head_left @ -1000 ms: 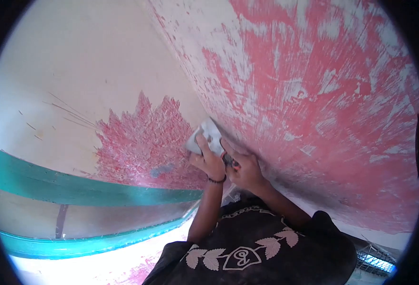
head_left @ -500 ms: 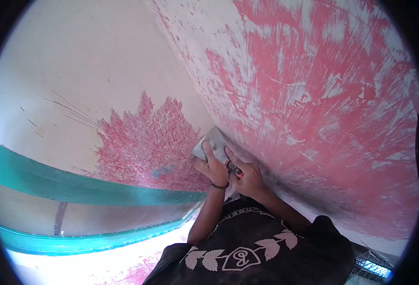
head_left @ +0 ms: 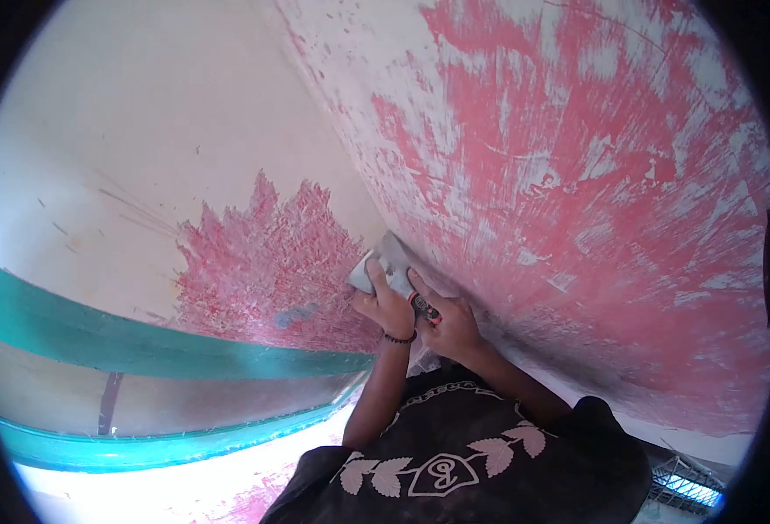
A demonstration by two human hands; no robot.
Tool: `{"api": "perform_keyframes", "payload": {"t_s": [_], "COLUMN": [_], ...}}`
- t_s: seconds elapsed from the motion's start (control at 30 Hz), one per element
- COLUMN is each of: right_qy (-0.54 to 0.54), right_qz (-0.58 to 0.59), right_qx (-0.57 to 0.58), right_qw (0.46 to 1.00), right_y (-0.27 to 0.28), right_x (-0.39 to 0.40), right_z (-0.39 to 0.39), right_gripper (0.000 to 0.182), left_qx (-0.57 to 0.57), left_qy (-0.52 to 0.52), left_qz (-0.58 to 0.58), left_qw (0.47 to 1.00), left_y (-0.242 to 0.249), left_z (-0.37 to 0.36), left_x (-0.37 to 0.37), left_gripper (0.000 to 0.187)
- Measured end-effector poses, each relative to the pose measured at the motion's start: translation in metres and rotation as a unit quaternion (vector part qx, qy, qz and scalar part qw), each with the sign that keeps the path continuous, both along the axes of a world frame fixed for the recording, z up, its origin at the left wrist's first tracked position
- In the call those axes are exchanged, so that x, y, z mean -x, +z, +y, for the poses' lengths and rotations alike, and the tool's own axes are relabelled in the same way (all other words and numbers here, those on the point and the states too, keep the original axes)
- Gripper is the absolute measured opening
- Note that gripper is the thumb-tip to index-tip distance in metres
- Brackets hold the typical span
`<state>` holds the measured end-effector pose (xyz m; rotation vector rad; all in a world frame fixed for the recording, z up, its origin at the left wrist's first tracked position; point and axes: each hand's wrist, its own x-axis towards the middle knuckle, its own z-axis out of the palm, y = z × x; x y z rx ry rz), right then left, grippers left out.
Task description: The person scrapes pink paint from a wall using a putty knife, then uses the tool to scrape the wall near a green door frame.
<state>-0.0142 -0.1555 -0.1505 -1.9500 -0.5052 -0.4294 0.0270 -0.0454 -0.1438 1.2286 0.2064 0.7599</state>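
A wide putty knife [head_left: 391,254] with a grey blade is pressed into the corner where the pale wall and the pink-streaked wall meet. My right hand [head_left: 455,330] is wrapped round its black and red handle [head_left: 424,308], the index finger stretched up along the blade. On the blade's left part, my left hand [head_left: 386,307] grips with its fingers laid over the metal; a dark beaded bracelet [head_left: 400,338] circles that wrist. Just left of the blade lies a rough, jagged patch of pink coating [head_left: 267,262] on the pale wall. The blade's edge shows right at the corner line.
To the right rises a large wall [head_left: 577,175] with white smears over pink. A teal band [head_left: 140,341] runs along the lower left, with a second teal strip [head_left: 140,452] below it. A wire-like rack [head_left: 686,485] shows at the lower right.
The blade and both hands have shifted slightly up and left in view, and the walls have shifted a little too. Both hands keep their hold on the putty knife.
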Motion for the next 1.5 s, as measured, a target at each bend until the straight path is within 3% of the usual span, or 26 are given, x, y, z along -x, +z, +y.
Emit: {"api": "perform_keyframes", "payload": {"t_s": [0.23, 0.33, 0.53, 0.63, 0.83, 0.93, 1.03, 1.13, 1.27, 1.33, 1.43, 1.5], "right_qy": [-0.01, 0.03, -0.011, 0.026, -0.022, 0.033, 0.039, 0.047, 0.033, 0.044, 0.05, 0.038], "right_qz": [-0.057, 0.184, -0.077, 0.09, -0.043, 0.134, 0.064, 0.157, 0.042, 0.052, 0.18, 0.073], "right_qx": [0.018, 0.021, -0.005, -0.019, 0.008, 0.054, 0.008, 0.046, -0.011, -0.04, 0.038, 0.033], "right_qw": [0.998, 0.982, 0.997, 0.995, 0.999, 0.989, 0.997, 0.985, 0.999, 0.997, 0.982, 0.996], "right_y": [-0.005, 0.014, -0.009, 0.006, -0.011, 0.007, -0.001, 0.013, -0.012, -0.008, 0.025, 0.009], "right_x": [0.0, 0.009, -0.001, 0.01, 0.005, 0.011, 0.007, 0.012, 0.007, 0.006, 0.006, 0.012], "right_z": [0.001, -0.001, 0.005, 0.003, 0.013, -0.004, 0.0, -0.001, 0.002, 0.01, 0.0, 0.001], "right_gripper": [0.071, 0.076, 0.08, 0.074, 0.075, 0.077, 0.078, 0.079, 0.079, 0.079, 0.078, 0.076], "left_qx": [0.008, 0.001, 0.006, -0.017, -0.002, 0.004, 0.024, 0.01, -0.03, -0.041, -0.041, -0.032], "left_qy": [-0.009, -0.023, 0.002, 0.008, -0.005, 0.024, 0.008, 0.02, 0.036, 0.036, 0.052, 0.055], "left_qz": [-0.01, -0.003, 0.004, 0.004, 0.013, 0.001, 0.009, -0.007, 0.014, 0.005, 0.002, -0.004], "left_qw": [1.0, 1.0, 1.0, 1.0, 1.0, 1.0, 1.0, 1.0, 0.999, 0.998, 0.998, 0.998], "left_y": [0.0, 0.004, -0.003, 0.003, -0.001, 0.003, 0.004, 0.002, -0.015, 0.008, 0.01, 0.008], "left_z": [0.0, 0.003, 0.004, 0.004, 0.008, 0.001, 0.005, 0.005, 0.011, 0.01, 0.007, 0.005], "left_x": [0.0, 0.004, -0.003, 0.003, 0.004, 0.005, 0.006, 0.001, 0.004, 0.002, -0.001, 0.001], "left_gripper": [0.037, 0.037, 0.036, 0.036, 0.037, 0.037, 0.036, 0.036, 0.037, 0.036, 0.035, 0.035]}}
